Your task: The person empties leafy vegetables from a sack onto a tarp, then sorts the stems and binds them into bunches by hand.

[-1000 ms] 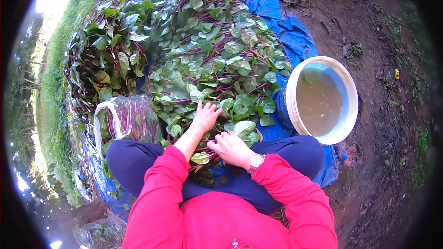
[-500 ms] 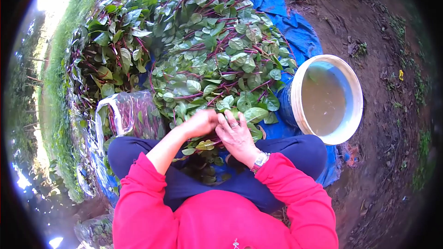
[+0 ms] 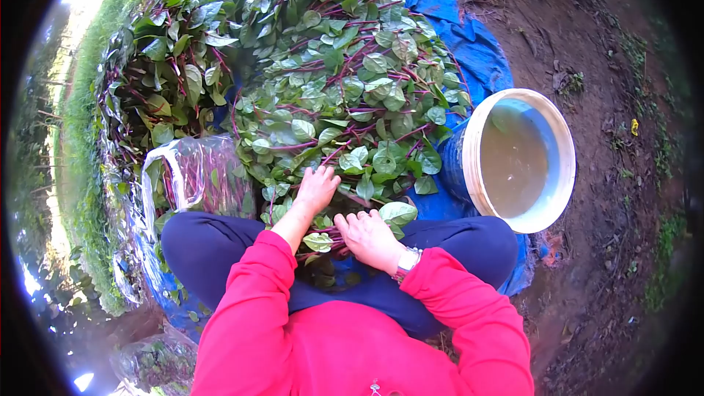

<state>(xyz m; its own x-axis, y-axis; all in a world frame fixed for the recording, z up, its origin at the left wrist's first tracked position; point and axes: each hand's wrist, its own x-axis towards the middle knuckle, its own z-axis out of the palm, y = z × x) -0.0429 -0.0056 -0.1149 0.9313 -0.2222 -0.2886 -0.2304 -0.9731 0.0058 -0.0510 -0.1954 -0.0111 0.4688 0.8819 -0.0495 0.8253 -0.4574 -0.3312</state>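
A wide heap of Malabar spinach [image 3: 345, 81], with glossy green leaves and purple-red stems, spreads in front of my crossed legs. My right hand [image 3: 369, 239] is closed round a small bunch of Malabar spinach stems [image 3: 339, 237] above my lap. Leaves stick out of that bunch on both sides. Further forward and to the left, my left hand [image 3: 317, 189] is at the near edge of the heap, its fingers curled in at the end of a purple stem. The fingertips are partly hidden among the leaves.
A blue bucket with a white rim [image 3: 475, 169] holds murky water at the right. To the left lies a clear plastic bag [image 3: 213, 172] with purple stems inside. Behind it is another leafy pile [image 3: 172, 88]. A blue tarp [image 3: 477, 59] lies beneath, with bare soil [image 3: 579, 286] beyond.
My hands, which were together at the heap's edge, have separated. The right has come back toward my lap with the bunch; the left has shifted slightly left against the heap.
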